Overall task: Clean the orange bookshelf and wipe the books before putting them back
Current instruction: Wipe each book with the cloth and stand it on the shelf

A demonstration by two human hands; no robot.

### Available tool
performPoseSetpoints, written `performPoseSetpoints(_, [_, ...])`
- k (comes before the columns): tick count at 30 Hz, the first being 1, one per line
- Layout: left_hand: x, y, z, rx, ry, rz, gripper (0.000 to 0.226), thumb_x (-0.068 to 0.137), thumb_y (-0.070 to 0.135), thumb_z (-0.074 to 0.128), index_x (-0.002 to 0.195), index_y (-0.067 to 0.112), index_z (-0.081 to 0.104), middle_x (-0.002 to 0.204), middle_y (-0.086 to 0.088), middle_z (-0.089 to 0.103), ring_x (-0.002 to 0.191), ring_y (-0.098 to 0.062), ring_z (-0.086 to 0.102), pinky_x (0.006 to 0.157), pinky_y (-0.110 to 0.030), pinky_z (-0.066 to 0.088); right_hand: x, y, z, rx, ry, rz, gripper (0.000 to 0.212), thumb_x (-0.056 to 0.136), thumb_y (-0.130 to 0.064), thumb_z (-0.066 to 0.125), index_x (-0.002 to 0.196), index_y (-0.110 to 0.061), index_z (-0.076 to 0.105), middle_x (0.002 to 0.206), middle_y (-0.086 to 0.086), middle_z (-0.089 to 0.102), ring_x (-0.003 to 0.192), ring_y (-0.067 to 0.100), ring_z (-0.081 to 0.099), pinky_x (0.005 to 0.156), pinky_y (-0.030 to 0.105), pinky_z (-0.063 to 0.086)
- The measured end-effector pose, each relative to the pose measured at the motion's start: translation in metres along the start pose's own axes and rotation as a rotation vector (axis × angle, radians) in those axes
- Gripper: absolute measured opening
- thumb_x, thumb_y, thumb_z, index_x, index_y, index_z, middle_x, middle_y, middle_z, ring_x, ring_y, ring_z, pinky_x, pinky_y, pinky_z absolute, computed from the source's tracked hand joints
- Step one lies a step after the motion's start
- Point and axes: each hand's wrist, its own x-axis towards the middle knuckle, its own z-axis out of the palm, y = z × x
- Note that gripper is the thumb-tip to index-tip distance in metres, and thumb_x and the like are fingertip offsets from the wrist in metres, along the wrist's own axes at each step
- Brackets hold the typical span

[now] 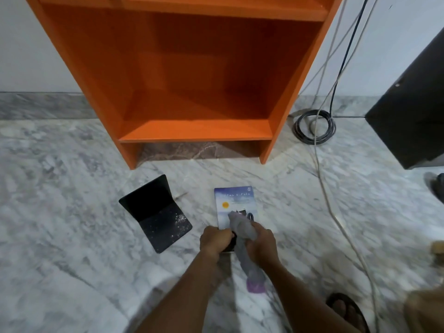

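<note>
Left hand (215, 241) grips the book's (234, 203) near edge; right hand (260, 243) clutches the cloth (241, 228), rubbing the cover, bookshelf (192, 131) ahead.

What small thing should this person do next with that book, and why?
Probably sweep the grey cloth up the blue book toward its far edge. The left hand grips the book's near edge, and the right hand holds the cloth on the cover's lower part only.
</note>
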Motion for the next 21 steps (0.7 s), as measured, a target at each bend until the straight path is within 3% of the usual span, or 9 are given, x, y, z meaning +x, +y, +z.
performPoseSetpoints(3, [-0.001, 0.004, -0.002, -0.199, -0.160, 0.003, 0.019, 0.070, 0.006, 0.071, 0.079, 0.001, 0.056, 0.092, -0.021, 0.066, 0.084, -0.033, 0.069, 0.076, -0.053, 0.061, 0.005, -0.003, -0.009, -0.004, -0.091, 0.042, 0.036, 0.090, -0.013, 0.066, 0.125, -0.016, 0.069, 0.114, 0.007, 0.073, 0.106, 0.028, 0.066, 0.079, 0.024, 0.043])
performPoseSetpoints(6, [-0.015, 0.008, -0.004, -0.306, -0.256, 0.042, 0.025, 0.093, -0.008, 0.054, 0.093, 0.012, 0.038, 0.106, -0.020, 0.055, 0.094, -0.033, 0.067, 0.067, -0.043, 0.062, 0.006, 0.004, -0.016, -0.022, -0.083, -0.013, 0.032, 0.084, -0.033, 0.063, 0.112, -0.021, 0.073, 0.101, 0.013, 0.073, 0.094, 0.033, 0.068, 0.074, 0.030, 0.050])
performPoseSetpoints(8, [-0.024, 0.010, -0.011, -0.358, -0.293, 0.059, 0.026, 0.092, -0.013, 0.048, 0.104, 0.010, 0.044, 0.118, -0.022, 0.059, 0.103, -0.036, 0.068, 0.068, -0.044, 0.063, 0.002, 0.008, -0.018, -0.046, -0.043, -0.073, 0.033, 0.080, -0.042, 0.058, 0.102, -0.022, 0.071, 0.099, 0.012, 0.067, 0.092, 0.031, 0.065, 0.072, 0.033, 0.049])
performPoseSetpoints(11, [-0.036, 0.013, -0.031, -0.368, -0.335, 0.128, 0.055, 0.087, -0.016, 0.043, 0.128, 0.017, 0.058, 0.110, -0.018, 0.072, 0.086, -0.030, 0.075, 0.066, -0.038, 0.062, -0.020, -0.015, -0.019, -0.113, -0.092, -0.302, 0.047, 0.090, -0.045, 0.045, 0.126, -0.017, 0.057, 0.119, 0.003, 0.058, 0.106, 0.022, 0.056, 0.086, 0.037, 0.046])
performPoseSetpoints(14, [-0.059, 0.017, -0.061, -0.295, -0.392, 0.206, 0.052, 0.088, -0.017, 0.044, 0.125, 0.014, 0.063, 0.093, -0.012, 0.076, 0.069, -0.018, 0.073, 0.055, -0.026, 0.055, -0.036, -0.045, -0.020, -0.160, -0.165, -0.563, 0.053, 0.099, -0.048, 0.030, 0.146, -0.025, 0.040, 0.147, -0.005, 0.047, 0.132, 0.014, 0.046, 0.107, 0.035, 0.037])
performPoseSetpoints(17, [-0.079, 0.018, -0.088, -0.238, -0.455, 0.265, 0.047, 0.091, -0.015, 0.049, 0.130, 0.007, 0.061, 0.103, -0.015, 0.075, 0.089, -0.026, 0.072, 0.070, -0.032, 0.059, -0.038, -0.070, -0.019, -0.184, -0.137, -0.744, 0.049, 0.104, -0.041, 0.031, 0.152, -0.032, 0.033, 0.161, -0.009, 0.033, 0.151, 0.008, 0.022, 0.119, 0.031, 0.019])
performPoseSetpoints(19, [-0.099, 0.024, -0.107, -0.199, -0.503, 0.311, 0.050, 0.090, -0.017, 0.049, 0.133, 0.007, 0.060, 0.109, -0.018, 0.073, 0.098, -0.033, 0.070, 0.080, -0.037, 0.059, -0.038, -0.100, -0.022, -0.060, -0.055, -0.738, 0.045, 0.100, -0.036, 0.039, 0.143, -0.027, 0.046, 0.152, -0.003, 0.045, 0.147, 0.015, 0.033, 0.118, 0.040, 0.028])
performPoseSetpoints(21, [-0.117, 0.032, -0.119, -0.187, -0.582, 0.387, 0.054, 0.088, -0.018, 0.052, 0.132, 0.010, 0.064, 0.120, -0.025, 0.070, 0.113, -0.044, 0.063, 0.101, -0.050, 0.050, -0.030, -0.131, -0.031, 0.075, 0.087, -0.693, 0.035, 0.092, -0.032, 0.047, 0.123, -0.020, 0.058, 0.128, 0.000, 0.057, 0.123, 0.021, 0.051, 0.102, 0.048, 0.043])
